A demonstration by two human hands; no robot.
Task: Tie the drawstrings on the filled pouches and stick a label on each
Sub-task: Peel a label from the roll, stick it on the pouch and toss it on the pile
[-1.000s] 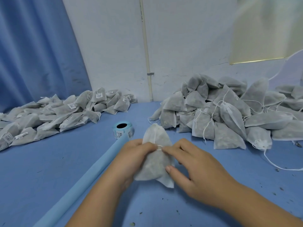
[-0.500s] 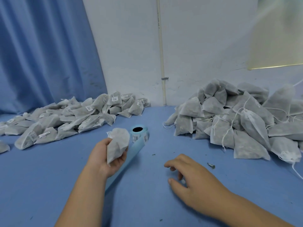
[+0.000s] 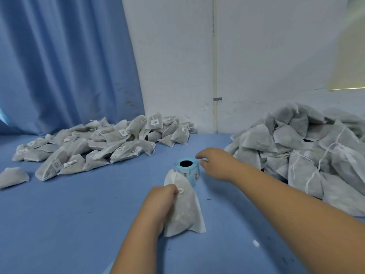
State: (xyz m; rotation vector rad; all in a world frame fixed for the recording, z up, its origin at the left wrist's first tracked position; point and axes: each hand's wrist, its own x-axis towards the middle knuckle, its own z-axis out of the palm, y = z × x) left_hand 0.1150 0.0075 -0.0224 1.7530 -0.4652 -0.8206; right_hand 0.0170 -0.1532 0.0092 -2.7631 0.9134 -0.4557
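One knotted pouch (image 3: pixel 185 210) gripped by left hand (image 3: pixel 160 202), just before label roll (image 3: pixel 193 174); right hand (image 3: pixel 215 167) empty, fingers relaxed, beside roll. Labelling step, likely; next: peel label.

just in front of the pale blue roll of paper labels (image 3: pixel 188 171), the small white pouch of thin non-woven cloth (image 3: pixel 183 210) looks matt, faintly fuzzy and semi-sheer. the roll's backing paper has a slight sheen. under the roll lies a smooth, matt blue table cover (image 3: pixel 59 214); behind it, a blue cloth curtain (image 3: pixel 59 66).
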